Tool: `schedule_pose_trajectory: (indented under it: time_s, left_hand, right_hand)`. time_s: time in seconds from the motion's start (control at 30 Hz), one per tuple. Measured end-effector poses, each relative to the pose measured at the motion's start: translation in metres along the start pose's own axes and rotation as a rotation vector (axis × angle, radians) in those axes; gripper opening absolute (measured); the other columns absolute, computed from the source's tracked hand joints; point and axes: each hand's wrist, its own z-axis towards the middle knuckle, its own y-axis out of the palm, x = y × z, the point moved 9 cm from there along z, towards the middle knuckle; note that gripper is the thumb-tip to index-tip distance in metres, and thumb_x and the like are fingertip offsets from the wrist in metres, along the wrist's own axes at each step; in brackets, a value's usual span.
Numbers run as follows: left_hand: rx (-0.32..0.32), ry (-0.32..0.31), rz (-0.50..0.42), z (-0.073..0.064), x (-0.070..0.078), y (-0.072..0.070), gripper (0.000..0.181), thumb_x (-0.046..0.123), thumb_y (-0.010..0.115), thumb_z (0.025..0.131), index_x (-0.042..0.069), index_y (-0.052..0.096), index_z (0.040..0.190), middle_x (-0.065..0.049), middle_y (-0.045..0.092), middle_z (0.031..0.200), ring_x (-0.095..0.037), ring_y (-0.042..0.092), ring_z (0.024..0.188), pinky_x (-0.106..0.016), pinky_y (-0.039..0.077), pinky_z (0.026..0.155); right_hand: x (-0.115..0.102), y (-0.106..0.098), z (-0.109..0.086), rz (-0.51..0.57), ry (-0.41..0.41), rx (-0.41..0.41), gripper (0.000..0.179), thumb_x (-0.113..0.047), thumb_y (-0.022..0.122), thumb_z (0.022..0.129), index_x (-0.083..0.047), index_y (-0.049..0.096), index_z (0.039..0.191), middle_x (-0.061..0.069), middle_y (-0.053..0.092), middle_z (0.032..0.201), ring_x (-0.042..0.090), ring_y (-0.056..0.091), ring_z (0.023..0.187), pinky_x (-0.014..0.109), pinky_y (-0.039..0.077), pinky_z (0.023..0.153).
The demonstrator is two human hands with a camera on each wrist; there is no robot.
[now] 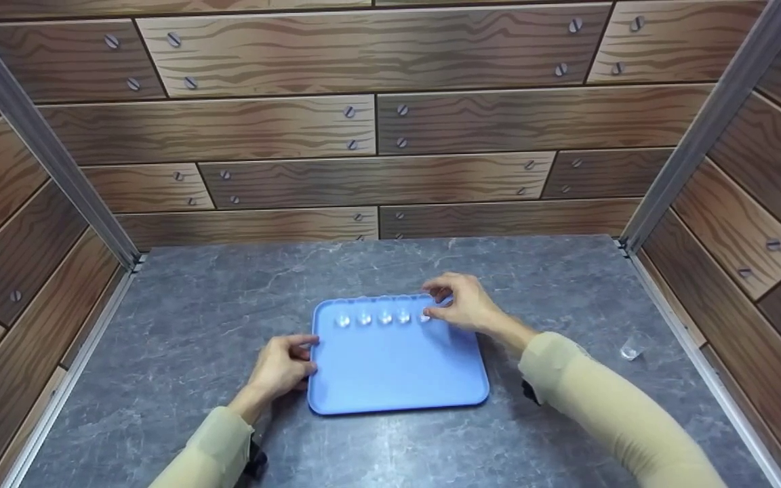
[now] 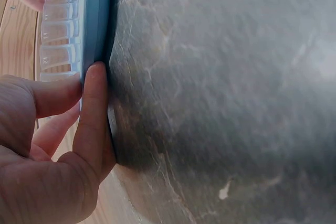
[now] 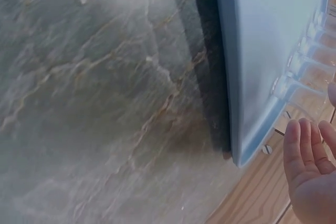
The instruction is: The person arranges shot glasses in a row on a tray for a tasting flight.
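Observation:
A light blue tray (image 1: 397,366) lies on the table. Along its far edge stands a row of several small clear plastic cups (image 1: 385,316). My left hand (image 1: 279,364) grips the tray's left edge; in the left wrist view its thumb (image 2: 58,95) is on the rim and a finger presses the outer wall. At the rightmost cup of the row (image 1: 424,316), my right hand (image 1: 465,303) hovers with thumb and fingers spread apart around it. In the right wrist view the fingers (image 3: 307,145) look fairly straight, close beside that cup (image 3: 304,100); contact is hard to tell.
Another clear cup (image 1: 631,349) is on the grey marbled table (image 1: 228,285) to the right, apart from the tray. Wood-patterned walls (image 1: 377,125) with metal corner posts (image 1: 695,129) enclose the table at the back and sides.

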Motion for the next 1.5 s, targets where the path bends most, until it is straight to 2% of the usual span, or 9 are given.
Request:
schedule_pose_trajectory:
  time_s: [0.13, 0.47, 0.7, 0.87, 1.1, 1.2, 1.4, 1.5]
  left_hand:
    - [0.001, -0.004, -0.003, -0.001, 0.0, 0.0, 0.054, -0.014, 0.075, 0.089, 0.005, 0.078, 0.14, -0.01, 0.069, 0.099, -0.019, 0.07, 0.082, -0.037, 0.072, 0.065]
    - [-0.002, 0.01, 0.007, 0.0, 0.002, 0.0, 0.055, -0.012, 0.075, 0.088, 0.005, 0.078, 0.141, -0.01, 0.069, 0.1, -0.018, 0.069, 0.082, -0.035, 0.072, 0.064]
    - [0.001, 0.008, 0.024, -0.001, 0.0, 0.0, 0.055, -0.012, 0.076, 0.088, 0.005, 0.078, 0.14, -0.01, 0.069, 0.101, -0.018, 0.07, 0.082, -0.036, 0.072, 0.063]
    - [0.001, 0.003, 0.033, -0.002, 0.001, 0.0, 0.054, -0.011, 0.076, 0.089, 0.006, 0.078, 0.14, -0.01, 0.069, 0.101, -0.019, 0.069, 0.083, -0.035, 0.071, 0.063]
    - [0.003, 0.008, 0.043, -0.001, 0.003, 0.0, 0.054, -0.011, 0.076, 0.09, 0.006, 0.078, 0.141, -0.011, 0.07, 0.102, -0.019, 0.069, 0.084, -0.036, 0.071, 0.064]
    - [0.002, 0.009, 0.04, -0.001, 0.002, 0.0, 0.054, -0.012, 0.077, 0.09, 0.006, 0.078, 0.141, -0.012, 0.07, 0.102, -0.02, 0.069, 0.084, -0.036, 0.071, 0.064]
    - [-0.004, -0.004, 0.027, -0.001, 0.001, 0.0, 0.055, -0.013, 0.075, 0.089, 0.006, 0.078, 0.141, -0.011, 0.068, 0.102, -0.02, 0.069, 0.084, -0.036, 0.071, 0.064]
    - [-0.003, 0.0, 0.018, -0.001, 0.001, 0.001, 0.055, -0.013, 0.075, 0.089, 0.005, 0.078, 0.14, -0.01, 0.068, 0.1, -0.019, 0.069, 0.084, -0.036, 0.072, 0.064]
  right_hand:
    - [0.001, -0.01, -0.007, -0.012, -0.015, -0.002, 0.041, -0.014, 0.091, 0.093, 0.0, 0.081, 0.13, 0.024, 0.079, 0.119, 0.038, 0.079, 0.102, 0.048, 0.073, 0.088]
    - [0.013, -0.043, -0.031, -0.006, 0.026, 0.003, 0.039, -0.013, 0.089, 0.093, 0.002, 0.08, 0.129, 0.026, 0.079, 0.123, 0.04, 0.08, 0.105, 0.048, 0.074, 0.09]
    - [0.022, -0.064, -0.048, 0.008, 0.031, 0.015, 0.04, -0.01, 0.089, 0.093, 0.003, 0.08, 0.129, 0.028, 0.078, 0.122, 0.044, 0.079, 0.107, 0.057, 0.072, 0.092]
    - [0.029, -0.084, -0.062, -0.004, 0.019, 0.051, 0.037, -0.009, 0.089, 0.093, 0.002, 0.081, 0.126, 0.025, 0.08, 0.121, 0.046, 0.079, 0.105, 0.056, 0.072, 0.091]
    - [0.042, -0.118, -0.087, -0.059, 0.049, 0.104, 0.035, -0.007, 0.089, 0.092, 0.003, 0.081, 0.125, 0.025, 0.081, 0.12, 0.045, 0.08, 0.105, 0.054, 0.072, 0.093]
    - [0.049, -0.133, -0.099, -0.073, 0.072, 0.126, 0.035, -0.007, 0.089, 0.092, 0.003, 0.081, 0.125, 0.023, 0.081, 0.12, 0.039, 0.08, 0.104, 0.049, 0.073, 0.093]
    - [0.062, -0.159, -0.123, -0.09, 0.103, 0.17, 0.036, -0.008, 0.091, 0.091, 0.002, 0.082, 0.125, 0.022, 0.081, 0.119, 0.004, 0.074, 0.101, 0.036, 0.073, 0.091]
    - [0.068, -0.17, -0.136, -0.114, 0.111, 0.192, 0.037, -0.008, 0.092, 0.09, 0.0, 0.082, 0.124, 0.021, 0.082, 0.118, -0.005, 0.069, 0.1, 0.022, 0.07, 0.089]
